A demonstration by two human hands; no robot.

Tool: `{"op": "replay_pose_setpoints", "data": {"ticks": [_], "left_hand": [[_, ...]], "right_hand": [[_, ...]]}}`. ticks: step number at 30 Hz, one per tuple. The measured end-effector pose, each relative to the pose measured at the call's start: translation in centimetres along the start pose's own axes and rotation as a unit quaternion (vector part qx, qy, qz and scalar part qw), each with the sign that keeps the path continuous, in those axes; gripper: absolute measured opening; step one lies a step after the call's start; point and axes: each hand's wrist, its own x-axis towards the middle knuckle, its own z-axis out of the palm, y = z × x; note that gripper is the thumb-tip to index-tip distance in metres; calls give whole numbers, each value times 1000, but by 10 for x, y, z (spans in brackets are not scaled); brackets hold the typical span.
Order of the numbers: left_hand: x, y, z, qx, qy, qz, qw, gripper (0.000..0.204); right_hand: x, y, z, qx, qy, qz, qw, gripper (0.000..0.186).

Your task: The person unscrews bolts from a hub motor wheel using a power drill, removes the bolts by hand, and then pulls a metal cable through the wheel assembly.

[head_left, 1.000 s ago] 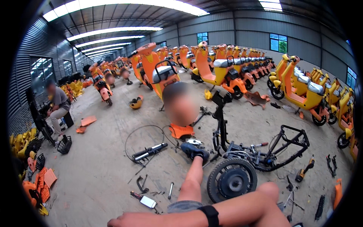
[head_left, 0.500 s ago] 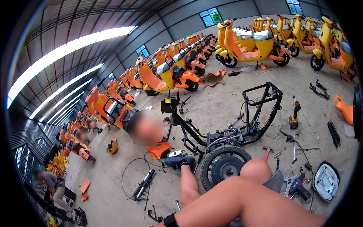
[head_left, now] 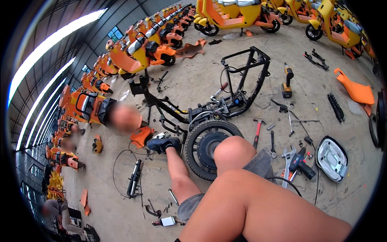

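Note:
Neither of my hands shows. A bent bare arm of mine [head_left: 258, 201] fills the lower edge, and a bit of black band shows at its lower left end; the hand beyond it is out of the picture. In front of my bare knee [head_left: 234, 151] stands a black-tyred wheel [head_left: 197, 151] with a dark hub. It sits at the near end of a bare black scooter frame [head_left: 246, 92], which has cables and metal parts around its middle. My dark shoe [head_left: 163, 144] rests on the floor left of the wheel.
Right of the wheel lie a red-handled hammer [head_left: 258, 133], an adjustable wrench [head_left: 288, 161], a drill [head_left: 302, 165], a yellow cordless driver [head_left: 287, 82] and a white-lined shell [head_left: 332, 158]. Left lies a shock-absorber-like part [head_left: 134, 179]. Rows of yellow-orange scooters [head_left: 238, 16] stand behind.
The view has tilted down and turned right, so the frame and wheel sit higher and further left. A white-faced device and small parts have come into view near the lower edge.

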Motion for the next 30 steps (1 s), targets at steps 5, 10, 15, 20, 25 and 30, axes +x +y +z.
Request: {"op": "replay_pose_setpoints", "data": {"ticks": [5, 10, 15, 20, 25, 30], "left_hand": [[-16, 8, -4, 22, -3, 2, 1000, 30], [-20, 13, -6, 10, -38, 61, 997, 32], [-6, -5, -21, 29, -89, 141, 986, 24], [-9, -28, -31, -65, -187, 126, 972, 17], [-10, -41, -55, -25, -146, 55, 988, 15], [29, -48, -85, 64, -50, 44, 996, 8]], "right_hand": [[-23, -6, 9, -12, 25, 5, 1000, 36], [-48, -24, 23, -28, 43, 22, 998, 36], [-53, -35, 37, -31, 48, -2, 998, 35], [-65, -50, 46, -40, 48, -12, 998, 35], [-62, -59, 59, -39, 30, -25, 998, 34], [-66, -59, 64, -39, 10, -25, 999, 34]]}}
